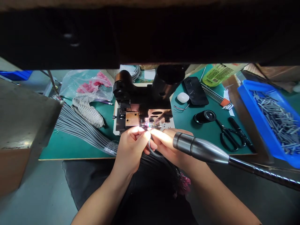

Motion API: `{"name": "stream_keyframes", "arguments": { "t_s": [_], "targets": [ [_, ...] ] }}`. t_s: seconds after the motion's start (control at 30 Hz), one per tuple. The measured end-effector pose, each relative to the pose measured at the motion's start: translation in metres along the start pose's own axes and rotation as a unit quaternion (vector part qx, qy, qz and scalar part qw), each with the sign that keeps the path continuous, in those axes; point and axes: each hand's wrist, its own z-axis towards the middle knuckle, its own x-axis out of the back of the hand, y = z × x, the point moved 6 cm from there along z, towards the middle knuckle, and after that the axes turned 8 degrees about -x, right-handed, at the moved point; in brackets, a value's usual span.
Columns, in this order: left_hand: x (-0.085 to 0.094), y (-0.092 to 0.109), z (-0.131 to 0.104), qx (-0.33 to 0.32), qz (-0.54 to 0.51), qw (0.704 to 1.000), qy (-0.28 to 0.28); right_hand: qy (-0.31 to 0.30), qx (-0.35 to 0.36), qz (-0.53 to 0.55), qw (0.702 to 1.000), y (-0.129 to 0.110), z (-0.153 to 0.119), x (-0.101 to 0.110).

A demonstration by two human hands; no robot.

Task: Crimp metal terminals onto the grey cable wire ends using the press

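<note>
My left hand and my right hand meet in front of a black bench press. Between their fingertips they pinch the end of a grey cable, whose thin coloured wires point into the lit tooling of the press. The cable bends down below my fingers toward my lap. A metal gooseneck lamp reaches in from the right, over my right hand and partly hiding it. Exactly how the wire tips sit in the tooling is too small to tell.
Left on the green table lies a bundle of grey cables, with a bag of pink pieces behind. Scissors, a black phone and hex keys lie right. A blue bin of grey pieces stands far right.
</note>
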Motion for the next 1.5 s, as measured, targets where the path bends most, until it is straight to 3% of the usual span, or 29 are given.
{"name": "stream_keyframes", "arguments": {
  "t_s": [0.13, 0.37, 0.6, 0.9, 1.1, 1.2, 1.33, 1.5],
  "targets": [
    [0.000, -0.003, 0.000, 0.004, -0.008, 1.000, -0.001, 0.010, 0.025, -0.022, 0.999, -0.004, -0.003, 0.003],
    [0.001, -0.004, 0.001, -0.004, -0.019, 1.000, 0.000, 0.115, 0.126, -0.013, 0.985, -0.016, -0.021, 0.022],
    [0.000, -0.002, 0.000, 0.003, 0.005, 1.000, -0.001, 0.068, 0.154, 0.007, 0.986, -0.017, -0.029, 0.022],
    [0.002, -0.005, -0.001, -0.008, 0.018, 1.000, 0.010, 0.081, 0.133, 0.026, 0.987, -0.010, -0.042, 0.015],
    [0.002, -0.004, -0.004, -0.017, 0.015, 1.000, 0.011, 0.106, 0.022, -0.013, 0.994, -0.007, -0.041, 0.016],
    [0.002, -0.002, -0.007, -0.025, 0.027, 0.999, 0.014, 0.082, 0.047, -0.023, 0.995, -0.013, -0.043, 0.012],
    [0.002, 0.003, -0.017, -0.062, 0.053, 0.997, 0.010, 0.084, 0.109, -0.025, 0.990, -0.025, -0.049, 0.012],
    [0.009, 0.008, -0.055, -0.116, 0.085, 0.989, -0.039, 0.102, 0.137, -0.024, 0.985, -0.029, -0.065, 0.022]
  ]
}}
